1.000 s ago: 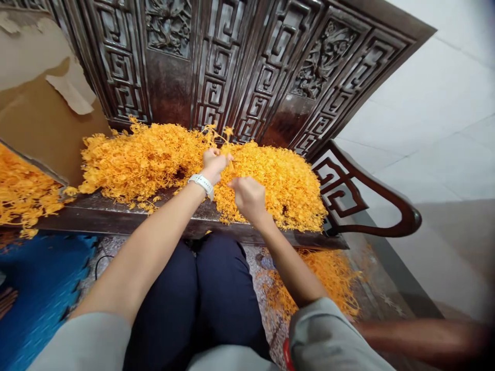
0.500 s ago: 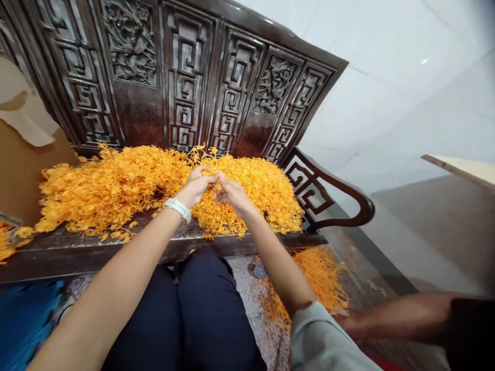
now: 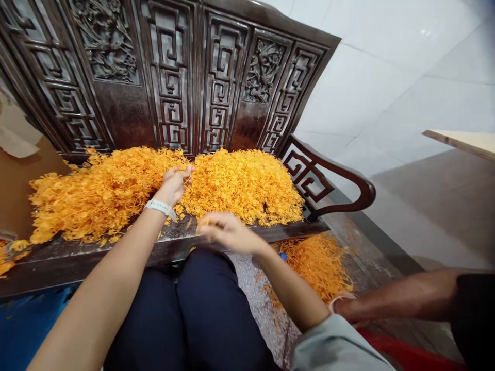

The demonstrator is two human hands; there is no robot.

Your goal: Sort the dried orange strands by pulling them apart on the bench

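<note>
Two heaps of orange plastic flower sprigs lie on a dark wooden bench, a left heap [image 3: 104, 190] and a right heap [image 3: 243, 185]. My left hand [image 3: 176, 183], with a pale watch on its wrist, is over the gap between them. Its thumb and fingers are pinched together, with orange flower sprig showing at them; the rest of that piece blends into the heap behind. Lower down, my right hand [image 3: 224, 229] is above the bench's front edge, smeared by motion. Its fingers are curled, and a bit of orange shows among them, too blurred to name.
The bench has a carved backrest [image 3: 170, 77] and a curved armrest [image 3: 348, 201]. A cardboard box [image 3: 23, 180] stands at the left. Orange stringy pieces [image 3: 317, 265] lie on the floor beside another person's leg [image 3: 402, 296]. A board edge [image 3: 460, 141] juts in from the right.
My hands have parted from where they met over the heaps. The right hand has come down toward the bench's front edge; the left has shifted slightly left. The view has also shifted somewhat.
</note>
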